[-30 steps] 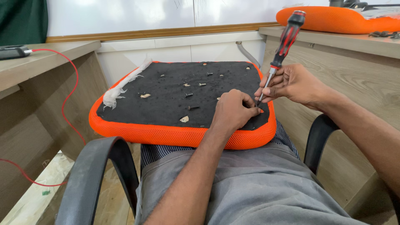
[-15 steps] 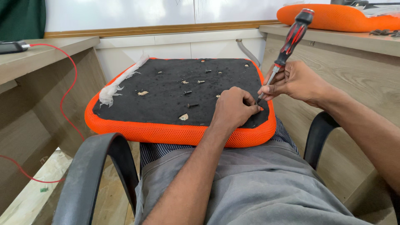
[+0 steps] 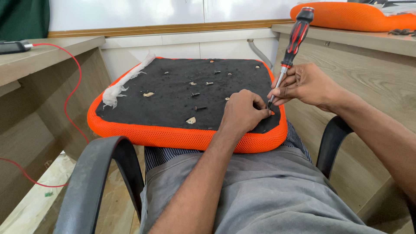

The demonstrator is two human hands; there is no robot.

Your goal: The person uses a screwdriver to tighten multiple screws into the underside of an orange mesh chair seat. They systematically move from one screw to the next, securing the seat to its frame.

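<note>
The cushion (image 3: 173, 99), orange-rimmed with a black underside, lies across the person's lap. At its right front corner the left hand (image 3: 242, 113) rests, its grip pinched shut on something too small to tell. Just beside it the right hand (image 3: 305, 84) is closed round the screwdriver (image 3: 291, 52), tip down at that corner. Loose screws (image 3: 196, 94) lie mid-cushion.

Both hands close together, L hand (image 3: 242, 112) fingers pinched, R hand (image 3: 305, 84) gripping
</note>
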